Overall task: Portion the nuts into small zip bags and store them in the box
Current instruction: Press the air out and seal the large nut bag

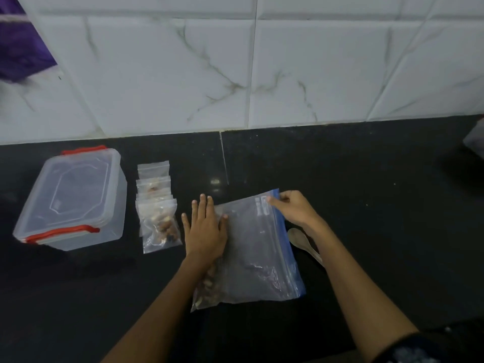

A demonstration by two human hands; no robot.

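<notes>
The left hand (205,226) lies flat, fingers spread, on one large zip bag (258,254) of nuts; the right hand (294,208) pinches its blue zip edge. At nine o'clock, roughly five small zip bags (158,213) overlap on the counter (366,205); farther left stands one lidded box (70,197).

Black counter (366,205); red-clipped clear box (70,197); blue-edged bag (262,252).

Clear plastic box (70,200); glossy black countertop (366,205); marbled tiles (314,74).
</notes>
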